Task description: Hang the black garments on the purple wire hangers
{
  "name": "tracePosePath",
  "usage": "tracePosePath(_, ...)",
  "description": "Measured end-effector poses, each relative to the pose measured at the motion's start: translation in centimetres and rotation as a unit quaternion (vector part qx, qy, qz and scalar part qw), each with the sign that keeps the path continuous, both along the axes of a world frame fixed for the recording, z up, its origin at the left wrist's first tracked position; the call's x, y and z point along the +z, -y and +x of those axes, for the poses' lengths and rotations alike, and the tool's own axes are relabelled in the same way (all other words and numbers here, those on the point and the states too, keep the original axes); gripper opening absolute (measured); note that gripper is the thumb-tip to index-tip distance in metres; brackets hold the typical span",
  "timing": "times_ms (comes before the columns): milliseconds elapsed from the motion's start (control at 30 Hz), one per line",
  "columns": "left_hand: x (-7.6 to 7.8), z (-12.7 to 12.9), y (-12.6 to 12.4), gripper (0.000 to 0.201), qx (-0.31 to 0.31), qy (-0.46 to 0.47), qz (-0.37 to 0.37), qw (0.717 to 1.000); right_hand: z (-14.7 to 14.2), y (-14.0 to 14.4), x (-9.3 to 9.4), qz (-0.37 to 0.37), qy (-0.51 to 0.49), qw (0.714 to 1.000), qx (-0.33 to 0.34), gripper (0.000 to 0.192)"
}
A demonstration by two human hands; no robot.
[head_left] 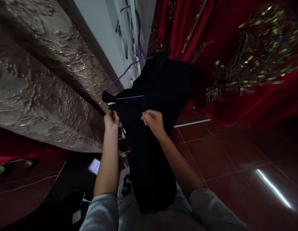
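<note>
A black garment hangs in front of me from a purple wire hanger, its lower part draping toward my body. Near the garment's left edge, just under a small pale strip, my left hand is closed on the dark cloth. My right hand pinches the same cloth farther right, fingers curled with the thumb on top. Part of the hanger's lower bar shows between the garment's layers. Whether this is a shirt or trousers is too dark to tell.
White metal rails stand behind the hanger. A beige embossed curtain hangs at left, red fabric with gold sequins at right. A lit phone lies on a black surface at lower left. Reddish tiles cover the floor.
</note>
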State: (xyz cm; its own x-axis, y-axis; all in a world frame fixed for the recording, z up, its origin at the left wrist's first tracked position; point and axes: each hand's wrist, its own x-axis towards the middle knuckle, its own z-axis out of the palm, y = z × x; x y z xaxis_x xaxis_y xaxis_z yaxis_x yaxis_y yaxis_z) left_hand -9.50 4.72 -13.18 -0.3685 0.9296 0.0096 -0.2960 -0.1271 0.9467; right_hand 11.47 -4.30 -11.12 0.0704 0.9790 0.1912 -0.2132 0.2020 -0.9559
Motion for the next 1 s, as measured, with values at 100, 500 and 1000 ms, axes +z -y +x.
tracePosePath(100, -2.6, 3.2, 2.1, 0.005, -0.092, -0.102, -0.039, 0.990, 2.1, 1.0, -3.4, -0.091, -0.116, 0.980, -0.133, 0.023)
tracePosePath(500, 0.2, 5.3, 4.7, 0.018, -0.249, -0.430, 0.015, 0.868, 4.5, 3.3, -4.7, -0.112, -0.186, 0.951, -0.219, 0.024)
tracePosePath(1000, 8.7, 8.2, 10.1, 0.008, -0.181, -0.263, 0.319, 0.892, 3.0, 4.1, -1.8, 0.031, 0.118, 0.991, -0.060, 0.040)
